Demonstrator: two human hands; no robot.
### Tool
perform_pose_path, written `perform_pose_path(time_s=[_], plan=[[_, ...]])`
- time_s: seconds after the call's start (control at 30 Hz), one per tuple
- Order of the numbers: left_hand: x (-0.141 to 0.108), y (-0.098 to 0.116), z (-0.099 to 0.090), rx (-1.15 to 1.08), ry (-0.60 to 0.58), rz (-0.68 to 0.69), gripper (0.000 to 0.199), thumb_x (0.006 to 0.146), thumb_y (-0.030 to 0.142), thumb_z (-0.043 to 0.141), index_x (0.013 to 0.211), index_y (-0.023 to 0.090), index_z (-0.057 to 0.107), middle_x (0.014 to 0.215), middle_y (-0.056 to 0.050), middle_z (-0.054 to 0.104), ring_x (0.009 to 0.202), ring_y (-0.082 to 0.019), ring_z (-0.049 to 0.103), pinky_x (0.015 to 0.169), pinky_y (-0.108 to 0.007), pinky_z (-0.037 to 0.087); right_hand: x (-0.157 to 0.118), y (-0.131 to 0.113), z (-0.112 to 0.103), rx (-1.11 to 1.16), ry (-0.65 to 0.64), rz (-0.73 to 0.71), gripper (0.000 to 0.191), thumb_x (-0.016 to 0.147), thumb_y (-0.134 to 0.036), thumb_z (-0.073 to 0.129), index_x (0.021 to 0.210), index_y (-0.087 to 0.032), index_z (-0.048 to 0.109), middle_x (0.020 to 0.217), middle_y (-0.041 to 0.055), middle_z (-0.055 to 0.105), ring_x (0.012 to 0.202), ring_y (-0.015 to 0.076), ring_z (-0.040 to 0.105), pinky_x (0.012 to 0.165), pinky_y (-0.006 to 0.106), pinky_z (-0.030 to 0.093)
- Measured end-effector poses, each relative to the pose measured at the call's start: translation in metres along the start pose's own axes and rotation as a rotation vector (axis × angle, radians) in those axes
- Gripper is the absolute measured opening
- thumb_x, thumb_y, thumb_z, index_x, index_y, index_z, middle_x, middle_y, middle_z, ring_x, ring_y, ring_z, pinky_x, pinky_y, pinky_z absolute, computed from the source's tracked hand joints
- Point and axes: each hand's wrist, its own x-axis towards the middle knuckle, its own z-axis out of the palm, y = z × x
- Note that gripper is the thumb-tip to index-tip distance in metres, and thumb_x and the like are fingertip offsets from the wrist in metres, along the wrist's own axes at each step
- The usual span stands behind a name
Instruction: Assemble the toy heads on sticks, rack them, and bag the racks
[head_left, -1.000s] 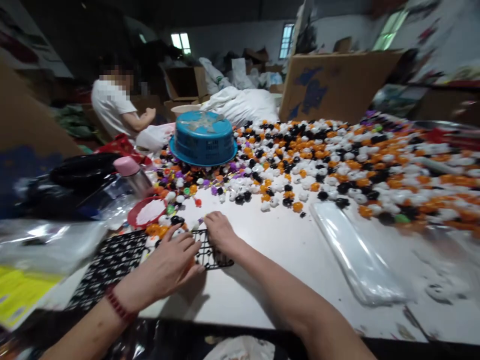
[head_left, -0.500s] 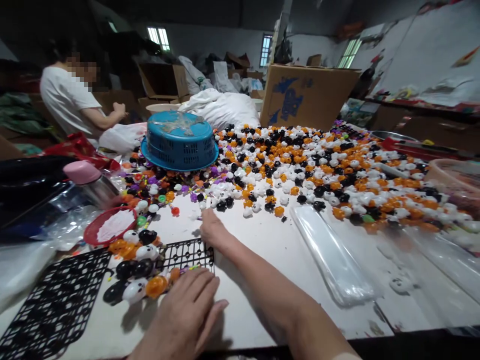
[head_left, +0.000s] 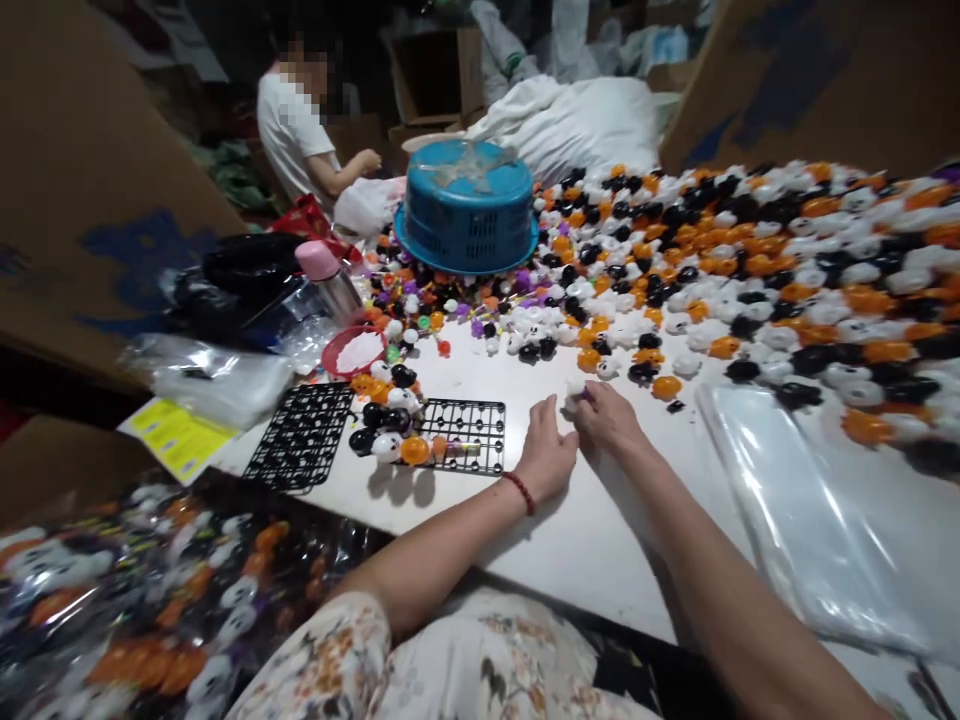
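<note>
My right hand [head_left: 606,418] pinches a small white piece [head_left: 576,392] with a touch of purple, just above the white table [head_left: 450,360]. To the left, my left hand [head_left: 546,455] rests with its fingers stretched out beside the right edge of a black grid rack [head_left: 487,425]. I see nothing held in it. Rows of small round heads, among them an orange pumpkin head [head_left: 415,450], a white skull head [head_left: 387,447] and a black head [head_left: 362,442], stick out at the rack's left part. A gold-and-purple stem [head_left: 463,449] lies across the grid.
A large heap of white, orange and black heads [head_left: 720,250] covers the back right. Behind stands an upturned blue basket [head_left: 472,215]. Clear plastic bags [head_left: 810,510] lie at right, more black grids [head_left: 300,435] at left. Another person [head_left: 292,130] works at the back left.
The view has swung left and down. My left hand has moved off the heads on the rack to its right side. My right hand is now right of the rack, holding the white piece.
</note>
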Motion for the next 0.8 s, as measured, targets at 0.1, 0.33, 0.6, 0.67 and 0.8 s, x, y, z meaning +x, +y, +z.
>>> perform_pose_path(time_s=[0.1,0.33,0.6,0.67,0.8], plan=[[0.008,-0.004,0.002,0.011,-0.029,0.046,0.051,0.084,0.015,0.056,0.134,0.015,0.049,0.136,-0.017,0.050,0.124,-0.026,0.052,0.108,-0.040,0.042,-0.022,-0.008,0.005,0.239,-0.065,0.124,0.015,0.082,-0.029,0.052,0.083,-0.020,0.065,0.077,0.0027,0.061,0.073,0.0185,0.054,0.067,0.030,0.041],[-0.007,0.001,-0.015,-0.403,-0.165,-0.073,0.030,0.090,0.030,0.059,0.119,0.022,0.060,0.109,-0.007,0.065,0.097,-0.018,0.061,0.091,-0.034,0.051,-0.076,-0.025,-0.022,0.764,-0.043,0.401,0.043,0.082,-0.054,0.064,0.110,-0.022,0.066,0.077,-0.0002,0.062,0.066,0.0158,0.053,0.060,0.028,0.044],[-0.026,0.020,-0.044,-1.086,-0.526,-0.471,0.027,0.089,0.040,0.059,0.109,0.021,0.062,0.101,-0.006,0.065,0.078,-0.015,0.059,0.056,-0.021,0.043,-0.122,-0.033,-0.065,0.524,-0.027,0.200,0.037,0.098,-0.049,0.047,0.116,-0.024,0.067,0.096,0.0052,0.068,0.086,0.0204,0.062,0.077,0.033,0.048],[-0.027,0.022,-0.042,-1.071,-0.538,-0.475,0.028,0.090,0.041,0.057,0.106,0.020,0.064,0.095,-0.006,0.064,0.072,-0.013,0.055,0.050,-0.019,0.036,-0.126,-0.032,-0.066,0.499,-0.029,0.138,0.035,0.096,-0.047,0.051,0.117,-0.024,0.069,0.097,0.0054,0.068,0.085,0.0196,0.061,0.075,0.033,0.048],[-0.031,0.026,-0.036,-0.893,-0.501,-0.400,0.036,0.090,0.053,0.057,0.102,0.019,0.060,0.077,-0.001,0.057,0.055,-0.007,0.040,0.045,-0.018,0.025,-0.128,-0.032,-0.070,0.444,-0.047,0.065,0.032,0.096,-0.040,0.056,0.120,-0.025,0.069,0.090,0.0035,0.067,0.080,0.0169,0.061,0.072,0.030,0.047]])
